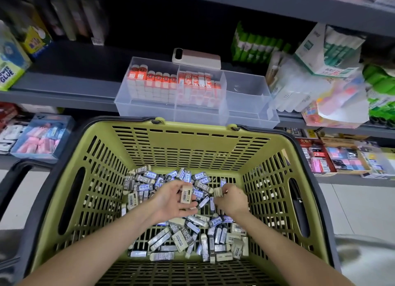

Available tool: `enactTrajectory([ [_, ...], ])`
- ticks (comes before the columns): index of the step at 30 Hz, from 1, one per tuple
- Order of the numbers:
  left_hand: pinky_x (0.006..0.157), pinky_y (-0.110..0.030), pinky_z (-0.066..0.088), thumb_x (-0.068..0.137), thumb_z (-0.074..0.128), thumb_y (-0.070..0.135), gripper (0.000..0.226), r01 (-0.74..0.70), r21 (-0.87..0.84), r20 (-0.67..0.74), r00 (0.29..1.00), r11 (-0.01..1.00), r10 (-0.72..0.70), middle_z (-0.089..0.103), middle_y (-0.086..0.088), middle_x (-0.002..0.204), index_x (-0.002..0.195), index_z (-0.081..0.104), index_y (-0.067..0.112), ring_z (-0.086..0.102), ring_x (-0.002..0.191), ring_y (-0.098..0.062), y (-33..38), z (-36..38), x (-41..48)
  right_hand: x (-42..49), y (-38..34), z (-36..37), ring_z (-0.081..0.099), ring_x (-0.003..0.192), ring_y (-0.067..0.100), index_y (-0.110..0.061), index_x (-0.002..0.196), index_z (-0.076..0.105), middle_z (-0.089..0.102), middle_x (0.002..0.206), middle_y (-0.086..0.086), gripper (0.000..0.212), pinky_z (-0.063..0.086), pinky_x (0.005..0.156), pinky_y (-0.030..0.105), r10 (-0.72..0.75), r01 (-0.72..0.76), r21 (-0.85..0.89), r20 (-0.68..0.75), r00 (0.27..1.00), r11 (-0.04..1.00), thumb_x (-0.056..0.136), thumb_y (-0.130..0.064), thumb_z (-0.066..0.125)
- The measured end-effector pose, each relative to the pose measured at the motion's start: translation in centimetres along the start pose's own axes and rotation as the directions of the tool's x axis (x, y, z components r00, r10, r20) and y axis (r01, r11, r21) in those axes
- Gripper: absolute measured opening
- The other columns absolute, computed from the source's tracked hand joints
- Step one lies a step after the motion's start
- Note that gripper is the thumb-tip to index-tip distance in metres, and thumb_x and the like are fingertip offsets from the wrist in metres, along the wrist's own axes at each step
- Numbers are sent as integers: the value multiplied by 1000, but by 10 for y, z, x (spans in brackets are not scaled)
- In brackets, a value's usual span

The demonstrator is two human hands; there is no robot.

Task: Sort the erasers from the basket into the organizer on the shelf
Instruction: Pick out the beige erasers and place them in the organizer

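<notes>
Inside green basket (213, 136), walls high all round: your left grip (171, 200) pinches one eraser (186, 194), right grip (232, 201) clutches eraser stack (218, 192). Loose erasers (181, 238) cover basket floor. Far, on shelf (64, 86), organizer (147, 112): left and middle compartments packed with orange erasers (158, 80).

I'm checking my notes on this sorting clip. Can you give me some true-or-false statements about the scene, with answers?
1. The left hand holds a cream barcode-labelled eraser. True.
2. The green slatted plastic basket is empty. False: many sleeved erasers lie on its bottom.
3. The right hand is raised outside the basket. False: it is inside it, pinching a pale eraser.
4. The clear plastic organizer's right compartment holds no erasers. True.
5. Its left compartment holds blue erasers. False: orange-topped erasers.
</notes>
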State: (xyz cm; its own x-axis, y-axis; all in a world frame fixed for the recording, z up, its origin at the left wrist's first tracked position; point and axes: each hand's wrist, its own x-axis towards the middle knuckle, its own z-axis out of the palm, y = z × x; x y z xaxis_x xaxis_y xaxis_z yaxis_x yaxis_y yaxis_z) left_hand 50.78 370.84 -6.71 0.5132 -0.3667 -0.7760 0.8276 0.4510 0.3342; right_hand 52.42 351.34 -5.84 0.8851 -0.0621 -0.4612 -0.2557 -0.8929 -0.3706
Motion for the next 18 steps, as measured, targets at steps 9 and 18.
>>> enactTrajectory([
  [9,59,-38,58,73,68,41,47,147,-111,79,987,983,-139,63,-21,95,103,67,5,63,86,-36,-10,18,-3,-28,-45,-39,64,62,9,-20,93,65,67,86,2,12,54,54,23,-350,125,552,324,879,824,82,-18,70],
  [18,59,-35,57,72,72,34,32,106,98,6,994,990,-107,59,-22,98,90,70,7,59,77,-28,-5,2,-7,-18,41,-11,56,109,23,-8,120,53,58,121,7,52,46,93,28,114,197,-524,501,858,829,78,-31,73],
])
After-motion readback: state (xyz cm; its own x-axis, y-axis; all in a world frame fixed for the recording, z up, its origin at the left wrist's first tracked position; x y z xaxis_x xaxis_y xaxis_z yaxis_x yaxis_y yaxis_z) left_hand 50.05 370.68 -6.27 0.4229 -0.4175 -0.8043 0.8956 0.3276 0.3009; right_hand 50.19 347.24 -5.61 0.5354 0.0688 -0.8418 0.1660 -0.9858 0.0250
